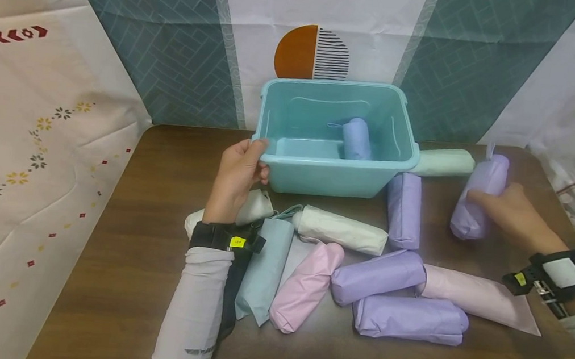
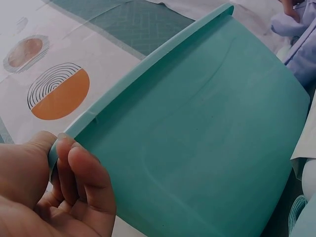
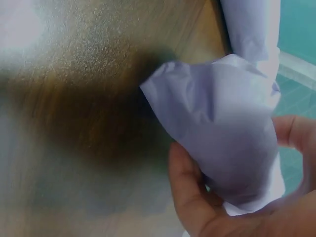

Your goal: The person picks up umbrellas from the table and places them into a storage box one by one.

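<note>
My left hand [image 1: 239, 174] grips the front left corner of a teal plastic bin [image 1: 323, 178], thumb over the rim and fingers curled below it, as the left wrist view also shows. Inside the bin lies one blue-violet folded umbrella [image 1: 356, 139] with a wrist loop. On the right, my right hand [image 1: 515, 216] holds a purple folded umbrella [image 1: 480, 196] in its sleeve, upright-leaning, thumb on one side and fingers around the other. The right wrist view shows the crumpled end of this purple umbrella [image 3: 227, 123] between thumb and fingers.
A pale green umbrella [image 1: 445, 162] lies right of the bin. In front are several more: purple [image 1: 404, 211], white [image 1: 342, 230], light blue [image 1: 266, 263] and pink [image 1: 307, 287]. A pale pink one [image 1: 482, 296] lies near the right wrist. A patterned cloth [image 1: 187, 39] hangs behind the wooden table [image 1: 121, 256].
</note>
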Available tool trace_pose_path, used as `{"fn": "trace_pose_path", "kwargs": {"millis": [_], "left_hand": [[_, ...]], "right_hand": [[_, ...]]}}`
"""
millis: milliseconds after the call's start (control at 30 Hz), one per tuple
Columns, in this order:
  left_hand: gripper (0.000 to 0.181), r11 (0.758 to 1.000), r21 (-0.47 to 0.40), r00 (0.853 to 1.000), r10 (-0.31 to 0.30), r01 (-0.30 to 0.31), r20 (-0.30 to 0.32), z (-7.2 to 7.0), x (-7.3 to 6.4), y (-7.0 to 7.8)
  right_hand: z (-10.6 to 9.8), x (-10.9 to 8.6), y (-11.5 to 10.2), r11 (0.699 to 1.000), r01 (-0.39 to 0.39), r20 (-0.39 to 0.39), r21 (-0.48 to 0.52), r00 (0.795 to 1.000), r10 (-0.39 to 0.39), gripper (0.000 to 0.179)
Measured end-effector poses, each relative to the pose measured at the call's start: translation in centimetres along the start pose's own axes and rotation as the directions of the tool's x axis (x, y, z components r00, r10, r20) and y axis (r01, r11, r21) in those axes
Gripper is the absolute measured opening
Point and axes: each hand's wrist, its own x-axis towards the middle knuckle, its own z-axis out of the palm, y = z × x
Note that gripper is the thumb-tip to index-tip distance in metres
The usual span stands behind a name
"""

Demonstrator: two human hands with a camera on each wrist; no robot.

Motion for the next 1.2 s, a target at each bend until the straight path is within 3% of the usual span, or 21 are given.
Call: {"fn": "trace_pose_path", "kwargs": {"millis": [533, 867, 1033, 1200], "left_hand": [[0.030, 1.000, -0.010, 1.000, 0.003, -0.003, 0.004, -0.1, -0.1, 0.0], [0.030, 0.999, -0.021, 0.999, 0.030, -0.030, 0.024, -0.1, -0.2, 0.0], [0.030, 0.999, -0.021, 0.999, 0.029, -0.028, 0.018, -0.1, -0.1, 0.0], [0.033, 1.000, -0.009, 1.000, 0.007, -0.007, 0.008, -0.1, -0.1, 0.1]], "right_hand": [[0.8, 0.2, -1.7, 0.984, 0.167, -0.111, 0.063, 0.981, -0.160, 0.035], [1.4, 0.3, -1.8, 0.956, 0.257, -0.178, 0.141, 0.956, -0.231, 0.053], [1.6, 0.5, -1.3, 0.970, 0.234, -0.207, 0.064, 0.954, -0.216, 0.061], [1.9, 0.4, -0.8, 0.974, 0.217, -0.204, 0.072, 0.959, -0.199, 0.068]]}}
